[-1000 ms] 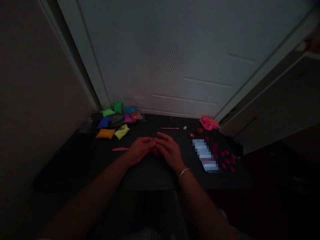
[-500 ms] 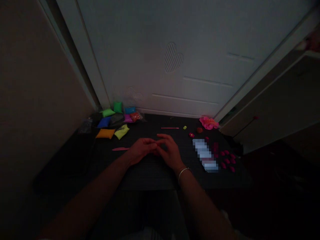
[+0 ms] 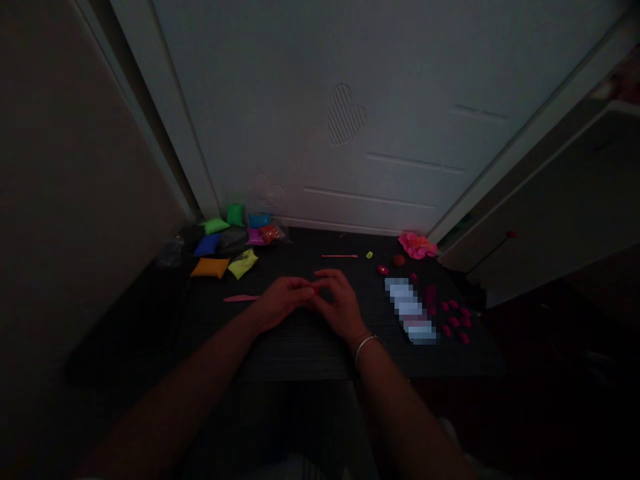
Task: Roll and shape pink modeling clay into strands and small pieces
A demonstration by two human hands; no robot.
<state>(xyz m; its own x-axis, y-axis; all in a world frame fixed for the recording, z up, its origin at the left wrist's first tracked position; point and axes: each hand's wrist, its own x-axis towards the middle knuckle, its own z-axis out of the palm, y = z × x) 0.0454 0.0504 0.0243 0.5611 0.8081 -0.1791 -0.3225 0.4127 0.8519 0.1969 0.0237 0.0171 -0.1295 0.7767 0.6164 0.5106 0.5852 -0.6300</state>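
Over the middle of the dark table [image 3: 300,357], my left hand [image 3: 284,301] and my right hand [image 3: 340,303] meet at their fingertips. Both are closed in a pinch. A small reddish spot shows where the fingers touch, but dim light and the fingers hide what it is. Beside my left hand lies a pink plastic modelling knife [image 3: 240,298], its right end hidden behind the hand. A thin pink stick tool [image 3: 340,256] rests farther back. To the right are a small magenta flower-like piece [image 3: 383,270] and a tiny yellow-green piece [image 3: 369,255].
Soft clay packets, among them an orange one [image 3: 211,268] and a yellow one [image 3: 243,264], cluster at the back left. On the right lie a blurred-out phone-like slab [image 3: 410,310], several magenta lumps [image 3: 453,321], a brownish lump [image 3: 399,261] and a pink ruffled flower [image 3: 418,245].
My fingers have shifted very slightly where they meet, and the right fingertips have drawn a little closer in. Everything on the table stays in place.
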